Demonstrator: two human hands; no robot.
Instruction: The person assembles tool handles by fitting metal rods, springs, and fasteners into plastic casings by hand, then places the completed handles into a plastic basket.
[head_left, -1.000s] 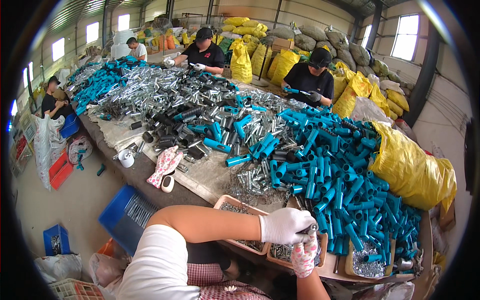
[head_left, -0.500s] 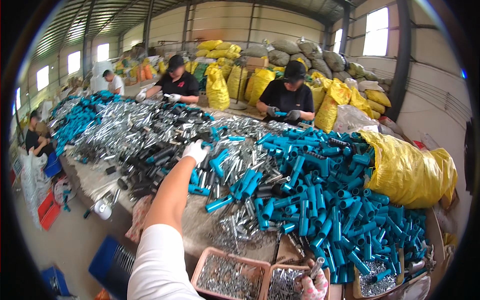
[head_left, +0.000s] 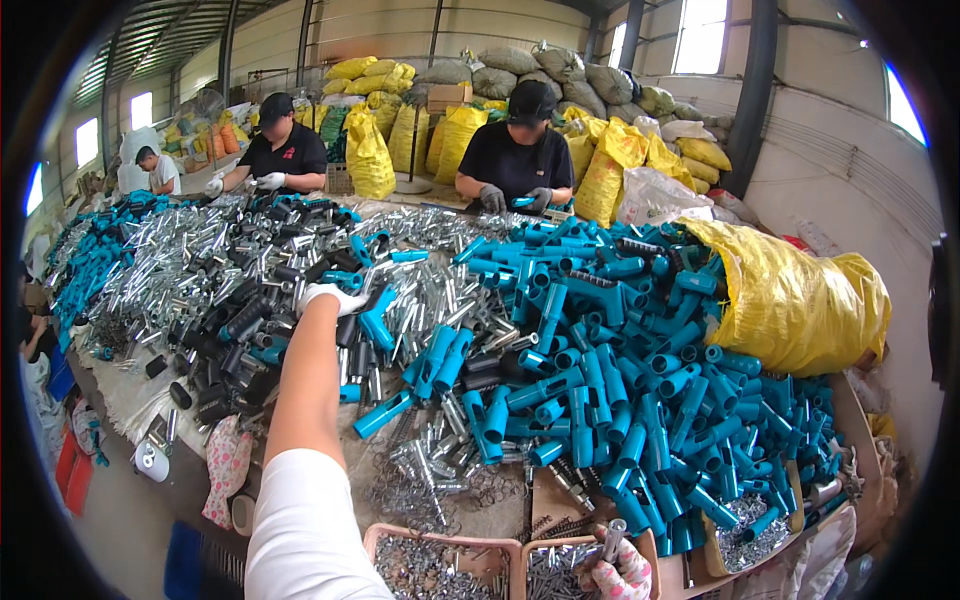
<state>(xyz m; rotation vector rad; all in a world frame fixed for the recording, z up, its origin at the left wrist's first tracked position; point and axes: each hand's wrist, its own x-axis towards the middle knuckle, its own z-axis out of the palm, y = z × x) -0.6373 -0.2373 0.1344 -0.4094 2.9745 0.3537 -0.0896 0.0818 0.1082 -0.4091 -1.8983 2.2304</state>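
Observation:
My left hand [head_left: 332, 297], in a white glove, reaches out over the heap of parts, with its visible fingers stretched to the right. It is beside an angled teal tubular housing [head_left: 377, 318] and black cylindrical grips [head_left: 345, 331]; its far fingers are partly hidden. Low in the view my right hand [head_left: 622, 575], in a pink-spotted glove, is closed around a short silver metal cylinder [head_left: 613, 538]. That hand is over a bin [head_left: 533, 551] of small metal pins. Beside it stands another bin [head_left: 372, 540] with small metal pieces.
Teal housings [head_left: 600, 390] pile up on the right by a yellow woven sack [head_left: 800, 300]. Silver tubes [head_left: 190, 255] cover the table's left side. Springs [head_left: 570, 525] lie near the front. Across the table, two gloved people [head_left: 515, 165] [head_left: 285, 150] handle parts; others are farther left.
The view has swung right, so the scene sits farther left. My left hand stays near the same angled housing. My right hand still holds the metal cylinder. The person opposite has shifted their hands.

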